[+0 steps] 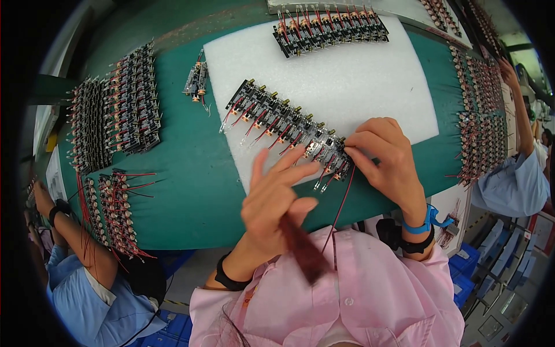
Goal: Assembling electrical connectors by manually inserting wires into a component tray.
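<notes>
White foam sheet (358, 81) beneath most of a board strip (277, 112), long axis far left to near right; the right hand (386, 157), nearer, pinches narrowly at the near end, object unclear; the left hand (269, 203) clasps red wires (306, 251).

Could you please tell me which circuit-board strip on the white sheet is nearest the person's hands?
The slanting strip, with the right hand at its right end; the other strip lies farther away, untouched.

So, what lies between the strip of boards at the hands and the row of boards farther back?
In the head view, only the bare white sheet shows between the strip and the row.
</notes>
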